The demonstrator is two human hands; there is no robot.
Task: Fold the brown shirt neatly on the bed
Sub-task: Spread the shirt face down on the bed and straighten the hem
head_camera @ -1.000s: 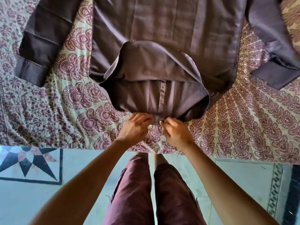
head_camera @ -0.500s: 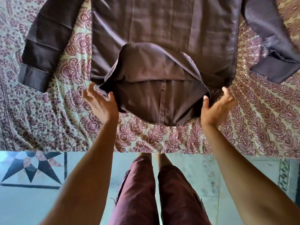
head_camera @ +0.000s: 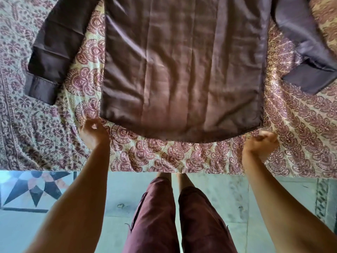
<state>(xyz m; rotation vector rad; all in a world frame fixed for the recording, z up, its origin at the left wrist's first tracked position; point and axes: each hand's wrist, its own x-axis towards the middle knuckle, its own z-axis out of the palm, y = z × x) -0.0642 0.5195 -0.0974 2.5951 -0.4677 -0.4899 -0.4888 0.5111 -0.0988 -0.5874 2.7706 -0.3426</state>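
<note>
The brown shirt lies spread flat on the bed, hem toward me, with both sleeves stretched out to the sides. My left hand has its fingers curled at the hem's lower-left corner and pinches the cloth there. Just below the lower-right corner of the hem, my right hand is curled too. It is blurred, so whether it holds any cloth is not visible.
A patterned bedsheet covers the bed; its near edge runs across just below my hands. The left cuff and right cuff lie flat on the sheet. My legs stand on a tiled floor close to the bed.
The hem flap that was folded up over the shirt's back now lies flat toward me. My hands moved from the middle outward to the two hem corners and curled.
</note>
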